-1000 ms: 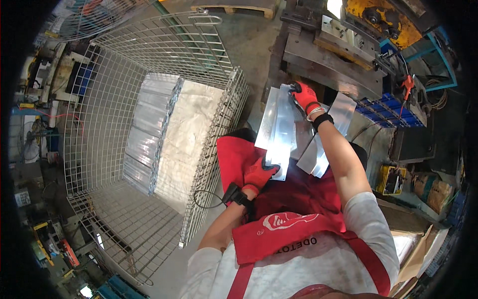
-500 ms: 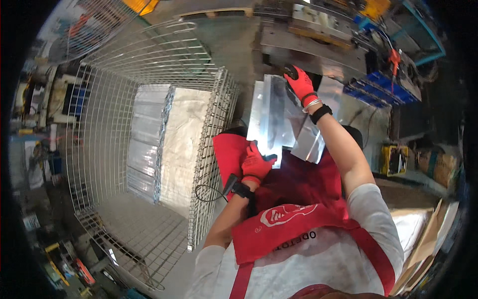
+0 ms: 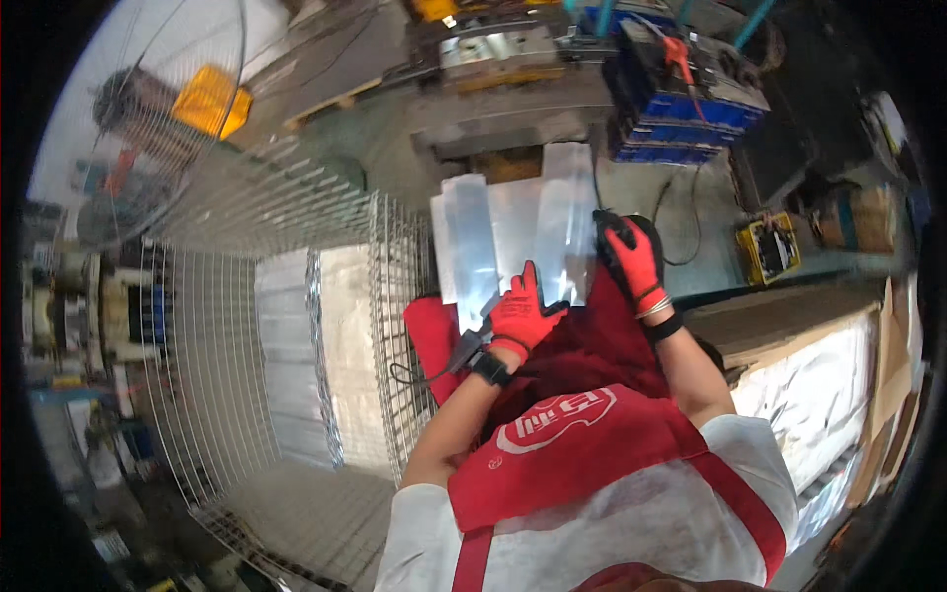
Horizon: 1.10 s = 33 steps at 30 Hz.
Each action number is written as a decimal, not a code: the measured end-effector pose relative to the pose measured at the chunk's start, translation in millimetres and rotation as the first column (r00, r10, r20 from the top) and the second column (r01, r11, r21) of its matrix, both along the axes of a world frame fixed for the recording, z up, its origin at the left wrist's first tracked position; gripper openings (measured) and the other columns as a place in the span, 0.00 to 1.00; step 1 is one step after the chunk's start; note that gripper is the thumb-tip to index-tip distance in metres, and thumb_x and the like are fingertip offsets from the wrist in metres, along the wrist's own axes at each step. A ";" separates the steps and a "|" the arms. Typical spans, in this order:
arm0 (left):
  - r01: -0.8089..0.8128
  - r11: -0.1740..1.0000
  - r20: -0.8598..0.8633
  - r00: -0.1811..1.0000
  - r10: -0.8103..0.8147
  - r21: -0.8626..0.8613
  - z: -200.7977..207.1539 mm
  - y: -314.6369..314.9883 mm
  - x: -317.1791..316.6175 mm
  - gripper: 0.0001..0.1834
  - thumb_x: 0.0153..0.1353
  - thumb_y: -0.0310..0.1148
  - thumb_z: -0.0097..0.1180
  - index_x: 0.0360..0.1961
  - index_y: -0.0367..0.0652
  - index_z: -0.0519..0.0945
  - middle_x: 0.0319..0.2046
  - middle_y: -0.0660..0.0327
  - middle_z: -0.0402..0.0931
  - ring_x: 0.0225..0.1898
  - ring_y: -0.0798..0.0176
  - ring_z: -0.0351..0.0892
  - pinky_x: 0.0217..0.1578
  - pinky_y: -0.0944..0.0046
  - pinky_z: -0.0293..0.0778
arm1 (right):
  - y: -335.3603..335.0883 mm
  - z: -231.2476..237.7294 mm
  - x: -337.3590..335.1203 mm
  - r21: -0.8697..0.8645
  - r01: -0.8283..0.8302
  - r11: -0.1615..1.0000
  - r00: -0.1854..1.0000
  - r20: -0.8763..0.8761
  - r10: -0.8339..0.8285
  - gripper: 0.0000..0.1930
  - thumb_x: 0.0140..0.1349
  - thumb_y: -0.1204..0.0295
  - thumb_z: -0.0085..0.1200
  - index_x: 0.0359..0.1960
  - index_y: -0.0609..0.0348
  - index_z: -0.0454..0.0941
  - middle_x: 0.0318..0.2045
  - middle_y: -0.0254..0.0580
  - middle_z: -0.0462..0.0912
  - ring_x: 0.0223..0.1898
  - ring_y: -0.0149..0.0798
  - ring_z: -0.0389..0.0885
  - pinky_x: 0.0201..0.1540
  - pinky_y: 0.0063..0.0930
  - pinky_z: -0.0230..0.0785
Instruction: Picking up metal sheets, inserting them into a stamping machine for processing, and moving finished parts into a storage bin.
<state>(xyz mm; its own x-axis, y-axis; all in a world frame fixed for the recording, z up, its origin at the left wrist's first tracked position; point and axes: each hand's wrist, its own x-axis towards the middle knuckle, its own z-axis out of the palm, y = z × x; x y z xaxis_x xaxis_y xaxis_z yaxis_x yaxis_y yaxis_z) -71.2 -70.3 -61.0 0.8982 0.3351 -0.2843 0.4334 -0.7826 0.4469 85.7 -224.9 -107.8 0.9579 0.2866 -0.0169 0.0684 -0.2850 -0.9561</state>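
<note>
Several shiny, silver metal sheets (image 3: pixel 515 212) lie fanned side by side over my lap, with narrower raised strips at left and right. My left hand (image 3: pixel 523 314), in a red glove with black fingertips, rests on their near edge. Its index finger is stretched forward and the thumb points right, apart from it. My right hand (image 3: pixel 633 259), gloved alike, stands at the right edge of the sheets. Its fingers look loosely bent and apart, with the palm side toward that edge; whether it touches the metal is hard to see.
A wire cage (image 3: pixel 212 365) at left holds stacked silver sheets (image 3: pixel 288 345) and a pale sheet (image 3: pixel 355 345). Blue crates (image 3: pixel 681 113) stand at the back right. A yellow container (image 3: pixel 767 247) and an opened cardboard box (image 3: pixel 789 321) are on the right.
My right hand has moved from the top of the sheets down to their right edge. The angled sheet on the right now lies nearly parallel to the others. The whole view has turned.
</note>
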 end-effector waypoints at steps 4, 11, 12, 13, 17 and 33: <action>0.060 0.997 -0.154 0.987 -0.052 0.049 -15.0 -19.8 31.4 0.47 0.37 0.49 0.62 0.56 0.45 0.52 0.44 0.47 0.64 0.43 0.47 0.70 0.39 0.52 0.69 | -3.1 12.9 -34.6 0.263 -0.011 0.965 0.997 -0.066 0.030 0.17 0.51 0.69 0.55 0.41 0.65 0.72 0.37 0.42 0.78 0.39 0.33 0.75 0.44 0.26 0.65; -0.004 0.974 0.034 0.999 0.012 -0.225 -61.5 20.3 18.4 0.39 0.45 0.35 0.56 0.58 0.39 0.54 0.49 0.47 0.63 0.48 0.49 0.67 0.44 0.59 0.68 | -9.3 22.5 -42.3 0.229 -0.082 0.970 0.997 0.024 0.078 0.13 0.52 0.65 0.50 0.38 0.55 0.76 0.33 0.43 0.78 0.35 0.42 0.75 0.40 0.30 0.66; -0.044 0.907 0.175 0.976 0.129 -0.420 -77.3 35.3 4.9 0.34 0.46 0.33 0.53 0.56 0.39 0.57 0.46 0.50 0.66 0.46 0.52 0.69 0.43 0.60 0.68 | -8.2 34.5 -41.9 0.169 -0.073 0.983 0.996 -0.034 0.080 0.13 0.52 0.65 0.51 0.37 0.56 0.76 0.33 0.43 0.78 0.35 0.42 0.75 0.40 0.29 0.66; -0.050 0.796 0.282 0.920 0.271 -0.603 -90.6 44.6 -4.9 0.30 0.48 0.30 0.50 0.55 0.38 0.60 0.44 0.53 0.70 0.44 0.56 0.71 0.43 0.62 0.68 | -4.0 31.3 -40.7 0.246 -0.076 0.966 0.997 0.038 0.069 0.13 0.52 0.65 0.51 0.37 0.56 0.76 0.33 0.43 0.78 0.35 0.42 0.75 0.39 0.29 0.66; -0.007 0.633 0.131 0.976 0.171 -0.774 26.5 23.7 -35.4 0.23 0.50 0.26 0.49 0.49 0.38 0.64 0.38 0.60 0.72 0.38 0.66 0.72 0.37 0.70 0.69 | -2.4 63.0 -43.4 0.285 -0.029 0.958 0.967 -0.236 0.099 0.17 0.52 0.64 0.52 0.43 0.56 0.71 0.32 0.41 0.78 0.36 0.39 0.75 0.40 0.29 0.66; 0.001 -0.612 -0.184 0.953 0.239 -0.790 68.6 7.7 2.0 0.27 0.62 0.48 0.31 0.57 0.40 0.58 0.53 0.55 0.62 0.51 0.54 0.65 0.49 0.52 0.64 | 81.1 96.4 7.6 0.714 -0.158 0.682 0.858 -0.242 0.452 0.06 0.54 0.74 0.48 0.32 0.63 0.71 0.33 0.35 0.75 0.39 0.27 0.72 0.40 0.18 0.63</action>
<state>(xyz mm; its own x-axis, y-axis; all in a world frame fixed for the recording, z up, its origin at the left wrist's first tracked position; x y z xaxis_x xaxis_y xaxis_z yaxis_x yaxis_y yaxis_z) -69.2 -62.6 7.6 0.9425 -0.2047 -0.2643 0.2776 0.9197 0.2777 93.3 -143.8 -11.3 0.7689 0.6383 -0.0384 -0.3629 0.3861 -0.8481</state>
